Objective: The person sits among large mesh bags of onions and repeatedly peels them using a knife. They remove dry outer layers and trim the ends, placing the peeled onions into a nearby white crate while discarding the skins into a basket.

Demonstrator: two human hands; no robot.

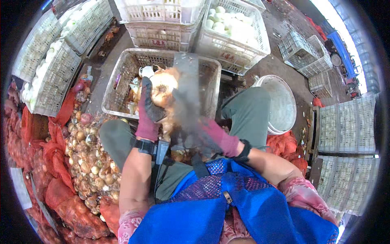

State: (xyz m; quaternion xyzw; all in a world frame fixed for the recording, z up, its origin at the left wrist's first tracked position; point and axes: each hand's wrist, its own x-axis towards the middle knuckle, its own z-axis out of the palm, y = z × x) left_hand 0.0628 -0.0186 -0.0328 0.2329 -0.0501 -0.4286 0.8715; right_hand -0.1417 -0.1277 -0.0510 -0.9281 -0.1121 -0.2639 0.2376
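Observation:
My left hand (151, 106), in a maroon glove with a dark palm, holds a large yellow onion (163, 88) above the left part of a plastic crate (122, 113). Loose skins and onion pieces lie in that crate. My right hand (213, 132), gloved alike, is blurred by motion to the right of the onion. A wide greyish blade-like shape (186, 82) rises blurred from near its fingers; what it is and how the hand grips it cannot be made out. Part of the onion's lower right side is hidden by the blur.
A white crate of peeled onions (230, 26) stands ahead right, beside stacked crates (161, 33). Filled crates (51, 76) stand left. Unpeeled onions (91, 161) and red mesh sacks (73, 207) lie left of my knee. A white bucket (278, 103) stands by my right knee.

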